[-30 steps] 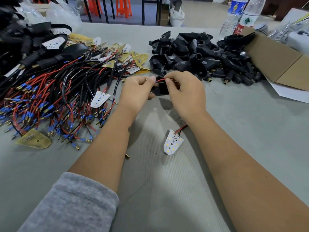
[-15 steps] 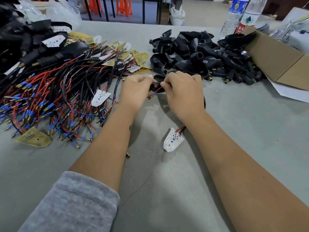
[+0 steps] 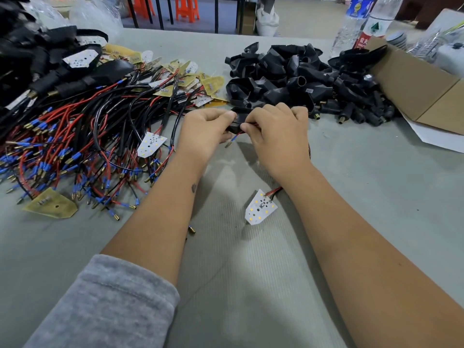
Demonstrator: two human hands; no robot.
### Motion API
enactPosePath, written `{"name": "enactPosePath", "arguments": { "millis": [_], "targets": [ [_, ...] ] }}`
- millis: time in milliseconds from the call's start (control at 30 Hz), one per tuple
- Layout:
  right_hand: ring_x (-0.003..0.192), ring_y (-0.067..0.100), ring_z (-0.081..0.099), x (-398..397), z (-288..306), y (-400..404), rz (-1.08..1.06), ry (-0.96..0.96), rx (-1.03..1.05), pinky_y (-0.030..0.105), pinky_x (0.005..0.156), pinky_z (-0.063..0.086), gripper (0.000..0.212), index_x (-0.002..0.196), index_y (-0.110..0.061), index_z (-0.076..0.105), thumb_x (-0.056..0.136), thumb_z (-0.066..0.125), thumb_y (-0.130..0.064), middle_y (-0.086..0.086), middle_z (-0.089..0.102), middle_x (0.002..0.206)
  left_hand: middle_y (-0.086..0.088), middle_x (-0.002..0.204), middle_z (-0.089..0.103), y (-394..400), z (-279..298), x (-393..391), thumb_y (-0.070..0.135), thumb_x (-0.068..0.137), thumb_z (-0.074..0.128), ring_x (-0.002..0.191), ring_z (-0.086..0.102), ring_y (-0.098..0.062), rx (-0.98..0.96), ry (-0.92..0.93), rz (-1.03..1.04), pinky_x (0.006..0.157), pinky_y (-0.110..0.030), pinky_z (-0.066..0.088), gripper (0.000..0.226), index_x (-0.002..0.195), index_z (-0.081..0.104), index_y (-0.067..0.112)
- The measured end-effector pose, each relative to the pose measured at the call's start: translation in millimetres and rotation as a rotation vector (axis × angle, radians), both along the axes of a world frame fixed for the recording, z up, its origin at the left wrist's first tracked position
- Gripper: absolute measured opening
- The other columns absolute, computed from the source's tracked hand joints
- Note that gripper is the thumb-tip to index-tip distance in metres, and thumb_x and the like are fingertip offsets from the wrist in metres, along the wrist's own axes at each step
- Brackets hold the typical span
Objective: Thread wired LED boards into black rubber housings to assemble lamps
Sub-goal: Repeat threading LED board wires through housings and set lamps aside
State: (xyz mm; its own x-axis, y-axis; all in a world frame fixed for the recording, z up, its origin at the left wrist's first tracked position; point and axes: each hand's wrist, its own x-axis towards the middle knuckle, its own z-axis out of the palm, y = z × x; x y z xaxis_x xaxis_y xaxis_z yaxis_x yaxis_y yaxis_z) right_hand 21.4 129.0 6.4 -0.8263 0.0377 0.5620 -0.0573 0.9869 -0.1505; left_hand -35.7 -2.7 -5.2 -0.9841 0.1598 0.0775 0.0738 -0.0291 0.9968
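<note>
The left hand gripped the black rubber housing above the table; the right hand pinched the red wire. The LED board lay trailing beneath. Feeding should have proceeded straight, without kinking.

Soft, even light fills the scene, bright enough to show colours plainly. It seems to fall from above and a little ahead, since the forearms cast soft-edged shadows on the grey table toward its near edge. The white board near the middle throws a small dark shadow just beneath it. A pale glare lies on the ribbed mat. The pile of black housings loses detail in its darkest folds. The wide lens bends the table's far edge and stretches the grey sleeve at the near left corner. The water bottles at the far right look slightly soft.
</note>
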Motion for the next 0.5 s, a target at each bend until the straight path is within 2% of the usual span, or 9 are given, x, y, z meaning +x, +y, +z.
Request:
{"name": "enactPosePath", "arguments": {
  "millis": [67,200,367,500],
  "targets": [
    [0.100,0.021,0.053,-0.9,0.6,0.3,0.035,-0.019,-0.059,0.034,0.087,0.029,0.023,0.102,-0.018,0.066,0.100,0.048,-0.034,-0.002,0.065,0.099,0.000,0.082,0.069,0.0,0.4,0.4,0.018,0.091,0.066,0.067,0.065,-0.007,-0.011,-0.008,0.000,0.066,-0.020,0.054,0.017,0.077,0.073,0.023],
    [0.093,0.025,0.057,2.3,1.2,-2.7,0.139,0.004,-0.248,0.041,0.077,0.043,0.020,0.109,-0.014,0.066,0.099,0.051,-0.022,0.006,0.063,0.097,-0.003,0.079,0.069,-0.6,2.0,0.6,0.018,0.093,0.063,0.067,0.061,-0.011,0.000,-0.043,-0.009,0.059,-0.020,0.054,0.020,0.075,0.073,0.021],
    [0.080,0.029,0.054,3.8,1.4,-4.8,0.160,0.134,-0.317,0.047,0.066,0.044,0.022,0.110,-0.010,0.070,0.097,0.053,-0.015,0.015,0.054,0.087,-0.011,0.086,0.069,-2.6,7.4,1.6,0.017,0.096,0.061,0.057,0.066,-0.017,0.138,-0.197,-0.075,0.057,-0.023,0.056,0.015,0.086,0.068,0.008],
    [0.076,0.028,0.051,3.2,0.5,-3.2,0.145,0.194,-0.331,0.045,0.062,0.045,0.021,0.106,-0.008,0.072,0.095,0.055,-0.013,0.017,0.051,0.084,-0.010,0.082,0.069,-1.1,8.5,4.5,0.006,0.092,0.063,0.062,0.069,-0.015,0.233,-0.200,-0.070,0.061,-0.018,0.055,0.015,0.080,0.070,0.004]
  ]
}}
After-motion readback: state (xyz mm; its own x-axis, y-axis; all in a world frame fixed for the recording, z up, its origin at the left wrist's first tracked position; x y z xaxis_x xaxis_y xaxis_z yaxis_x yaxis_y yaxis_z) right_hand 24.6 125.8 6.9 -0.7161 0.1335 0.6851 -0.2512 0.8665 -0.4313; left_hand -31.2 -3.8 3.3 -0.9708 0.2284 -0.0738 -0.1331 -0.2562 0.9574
